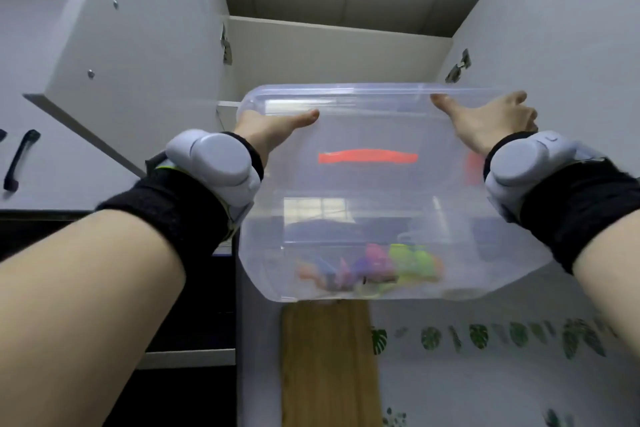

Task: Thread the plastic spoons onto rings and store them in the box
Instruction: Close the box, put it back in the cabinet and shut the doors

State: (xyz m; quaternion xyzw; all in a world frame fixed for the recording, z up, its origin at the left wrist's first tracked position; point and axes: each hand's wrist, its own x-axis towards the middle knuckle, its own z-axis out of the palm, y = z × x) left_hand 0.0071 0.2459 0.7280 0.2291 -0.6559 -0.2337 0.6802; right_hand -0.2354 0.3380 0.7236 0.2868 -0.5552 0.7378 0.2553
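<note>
A clear plastic box (349, 218) with an orange handle (367, 157) is held up high, in front of an open upper cabinet. Blurred coloured plastic spoons (377, 267), pink, green, purple and orange, lie heaped at its lower end. My left hand (273, 130) grips the box's left side with the thumb laid on its surface. My right hand (485, 118) grips the right side, fingers curled round the edge. Both wrists wear grey trackers on black bands. Rings cannot be made out.
The white cabinet's two doors (145, 45) stand open left and right, hinges showing. Its interior shelf edge (227, 104) sits just behind the box. A wooden board (329, 364) and a leaf-patterned wall (502, 340) are below. A black handle (19, 159) is far left.
</note>
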